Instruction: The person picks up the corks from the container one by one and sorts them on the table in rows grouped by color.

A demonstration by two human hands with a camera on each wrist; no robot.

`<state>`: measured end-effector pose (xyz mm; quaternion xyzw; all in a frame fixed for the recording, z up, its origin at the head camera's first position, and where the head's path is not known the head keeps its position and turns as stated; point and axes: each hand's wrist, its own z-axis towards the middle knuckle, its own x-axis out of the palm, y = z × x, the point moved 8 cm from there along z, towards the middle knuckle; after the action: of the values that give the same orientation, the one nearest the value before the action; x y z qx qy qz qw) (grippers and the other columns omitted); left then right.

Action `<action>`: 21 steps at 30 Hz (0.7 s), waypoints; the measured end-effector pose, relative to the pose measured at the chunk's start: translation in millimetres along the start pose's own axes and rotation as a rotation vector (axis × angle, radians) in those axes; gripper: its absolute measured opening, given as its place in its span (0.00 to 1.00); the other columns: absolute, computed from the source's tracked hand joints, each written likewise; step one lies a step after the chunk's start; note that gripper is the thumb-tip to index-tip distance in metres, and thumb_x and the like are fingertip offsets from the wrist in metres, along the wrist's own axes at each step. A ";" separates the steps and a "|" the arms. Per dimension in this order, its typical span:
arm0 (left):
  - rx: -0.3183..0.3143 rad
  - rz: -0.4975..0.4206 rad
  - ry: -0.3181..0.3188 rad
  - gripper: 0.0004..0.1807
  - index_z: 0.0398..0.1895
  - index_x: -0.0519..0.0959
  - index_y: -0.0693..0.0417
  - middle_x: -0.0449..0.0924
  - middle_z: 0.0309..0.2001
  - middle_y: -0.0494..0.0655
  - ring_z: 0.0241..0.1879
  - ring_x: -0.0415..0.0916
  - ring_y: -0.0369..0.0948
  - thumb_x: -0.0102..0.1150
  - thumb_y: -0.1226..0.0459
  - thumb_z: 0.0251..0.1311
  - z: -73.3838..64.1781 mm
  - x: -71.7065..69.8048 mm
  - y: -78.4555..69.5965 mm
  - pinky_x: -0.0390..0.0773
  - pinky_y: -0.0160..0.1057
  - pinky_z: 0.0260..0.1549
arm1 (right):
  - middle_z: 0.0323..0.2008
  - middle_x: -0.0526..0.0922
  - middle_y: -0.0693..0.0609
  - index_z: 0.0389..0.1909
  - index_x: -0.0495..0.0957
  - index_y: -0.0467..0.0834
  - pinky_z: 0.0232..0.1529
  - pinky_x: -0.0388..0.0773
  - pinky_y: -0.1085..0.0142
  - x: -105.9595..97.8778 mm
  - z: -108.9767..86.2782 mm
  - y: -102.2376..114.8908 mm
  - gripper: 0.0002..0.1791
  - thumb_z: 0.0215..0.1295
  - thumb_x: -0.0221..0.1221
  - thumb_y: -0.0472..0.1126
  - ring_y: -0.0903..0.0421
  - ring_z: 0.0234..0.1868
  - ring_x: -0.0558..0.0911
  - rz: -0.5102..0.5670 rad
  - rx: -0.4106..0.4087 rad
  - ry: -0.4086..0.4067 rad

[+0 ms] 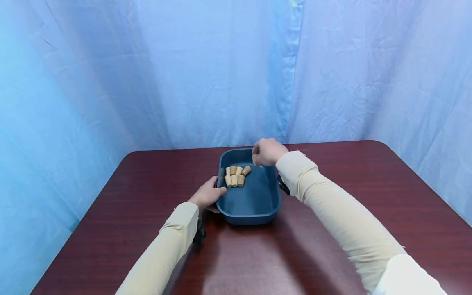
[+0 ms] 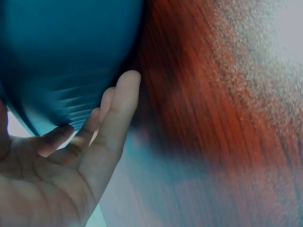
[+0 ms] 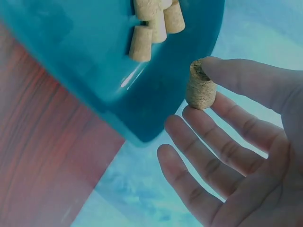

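A blue rectangular plastic bin [image 1: 248, 219] stands on the table with several tapered corks [image 1: 234, 180] lying in its left part. At the bin's left side, my left hand [image 1: 207, 193] grips the wall, thumb over the rim and fingers [image 2: 118, 106] along the ribbed outside. Above the bin's far right part, my right hand [image 1: 271, 151] pinches one more cork [image 3: 200, 92] between thumb and fingers. That cork is clear of the bin floor, and the other fingers of this hand are spread.
The dark red wooden table [image 1: 155, 184] extends around the bin on all sides. Behind its far edge and along both sides hang light blue curtains [image 1: 217, 73]. The right forearm's sleeve [image 1: 343, 217] crosses above the right part of the table.
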<state>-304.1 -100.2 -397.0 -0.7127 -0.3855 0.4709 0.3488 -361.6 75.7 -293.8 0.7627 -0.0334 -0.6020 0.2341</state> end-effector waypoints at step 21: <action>-0.014 0.008 -0.017 0.32 0.80 0.55 0.55 0.67 0.67 0.68 0.51 0.80 0.59 0.47 0.63 0.75 -2.4 4.1 -1.1 0.87 0.51 0.31 | 0.50 0.79 0.36 0.60 0.78 0.37 0.48 0.78 0.47 -22.7 -23.8 -48.8 0.19 0.69 0.61 0.35 0.40 0.49 0.78 0.010 -0.033 -0.153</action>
<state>-301.0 -96.4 -396.9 -0.7126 -0.3888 0.4758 0.3386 -356.8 134.1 -288.7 0.7103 -0.0448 -0.6578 0.2464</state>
